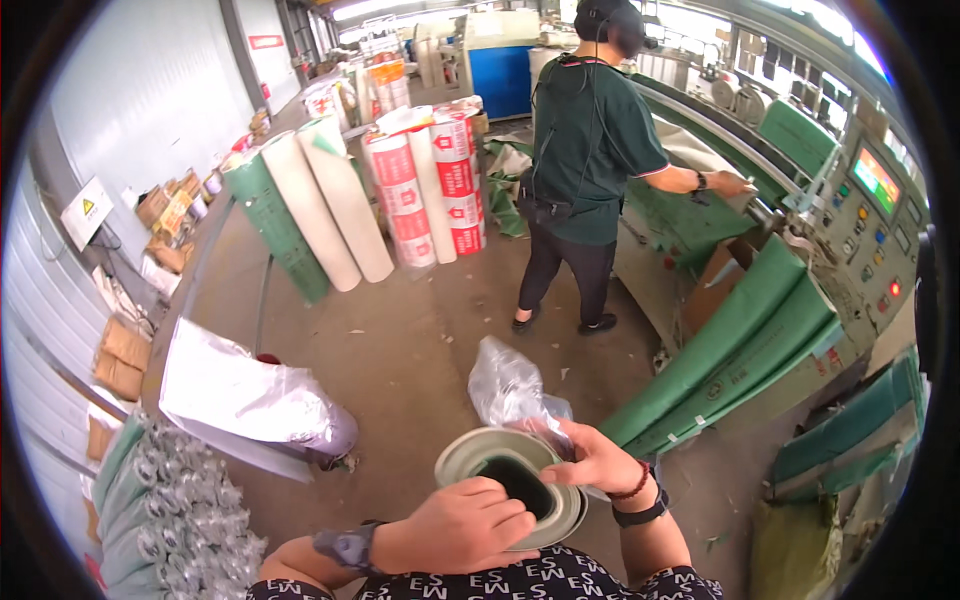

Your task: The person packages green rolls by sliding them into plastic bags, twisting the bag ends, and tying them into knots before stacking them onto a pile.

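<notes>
Upright in front of me stands a pale grey-green roll (462, 452), its round end facing up with a dark hollow in the middle. My left hand (455, 525) is closed at the near left side of that hollow, fingers curled on the roll's inner edge. At the right side, my right hand (598, 462) pinches a crumpled clear plastic bag (508, 385) against the roll's top. The bag hangs out beyond the far rim. The fingertips of both hands are partly hidden at the hollow.
A person (590, 150) in a dark green shirt works at a machine with a control panel (870, 225). Green rolls (720, 350) lean there. More rolls (330, 205) stand ahead. At left are a white-covered roll (250, 390) and several plastic-wrapped rolls (180, 500).
</notes>
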`<state>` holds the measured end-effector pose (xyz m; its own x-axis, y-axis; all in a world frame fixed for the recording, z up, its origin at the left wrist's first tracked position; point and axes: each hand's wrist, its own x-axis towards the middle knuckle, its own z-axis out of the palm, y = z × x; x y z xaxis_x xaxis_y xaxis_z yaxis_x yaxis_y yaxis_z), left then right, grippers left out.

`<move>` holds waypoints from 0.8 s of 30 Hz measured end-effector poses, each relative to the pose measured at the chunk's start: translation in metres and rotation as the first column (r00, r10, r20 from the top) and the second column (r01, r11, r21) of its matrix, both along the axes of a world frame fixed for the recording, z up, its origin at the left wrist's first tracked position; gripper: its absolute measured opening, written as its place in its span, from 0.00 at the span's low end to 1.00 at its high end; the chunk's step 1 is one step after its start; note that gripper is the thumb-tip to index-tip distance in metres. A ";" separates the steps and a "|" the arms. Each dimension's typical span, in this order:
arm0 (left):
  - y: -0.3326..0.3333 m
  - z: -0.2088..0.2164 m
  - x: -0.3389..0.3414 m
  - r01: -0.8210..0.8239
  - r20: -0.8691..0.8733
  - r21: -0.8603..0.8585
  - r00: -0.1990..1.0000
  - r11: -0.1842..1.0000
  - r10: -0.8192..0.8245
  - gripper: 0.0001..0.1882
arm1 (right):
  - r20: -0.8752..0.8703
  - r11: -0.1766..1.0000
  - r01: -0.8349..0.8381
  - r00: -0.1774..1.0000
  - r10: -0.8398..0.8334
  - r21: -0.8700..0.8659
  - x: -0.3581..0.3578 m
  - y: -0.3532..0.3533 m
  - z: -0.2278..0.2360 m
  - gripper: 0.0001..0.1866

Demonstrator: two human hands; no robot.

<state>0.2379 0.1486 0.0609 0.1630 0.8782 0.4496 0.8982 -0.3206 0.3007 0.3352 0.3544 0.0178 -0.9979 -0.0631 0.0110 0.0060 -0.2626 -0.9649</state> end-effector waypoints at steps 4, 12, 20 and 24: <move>-0.028 -0.027 -0.056 0.151 0.351 0.147 0.916 0.978 -0.194 0.18 | 0.136 0.992 -0.081 0.988 0.068 0.095 -0.012 -0.009 -0.034 0.25; -0.016 -0.066 -0.174 -0.140 0.269 -0.093 0.950 0.986 0.160 0.24 | 0.103 0.977 -0.155 0.985 0.141 0.145 -0.042 -0.069 -0.017 0.21; -0.135 -0.069 -0.164 0.292 0.933 -0.138 0.359 0.946 0.025 0.08 | -0.103 0.893 0.382 0.924 -0.368 0.237 0.021 -0.132 -0.031 0.10; -0.168 -0.063 -0.152 0.176 0.420 -0.244 0.906 0.954 -0.060 0.07 | -0.260 0.858 0.415 0.902 -0.345 0.301 0.039 -0.176 -0.050 0.09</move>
<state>0.0859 -0.0193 -0.0020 0.1289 0.9605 0.2468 0.6408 -0.2706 0.7184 0.3744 0.1781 -0.0320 -0.9249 0.2860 0.2506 -0.2187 0.1391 -0.9658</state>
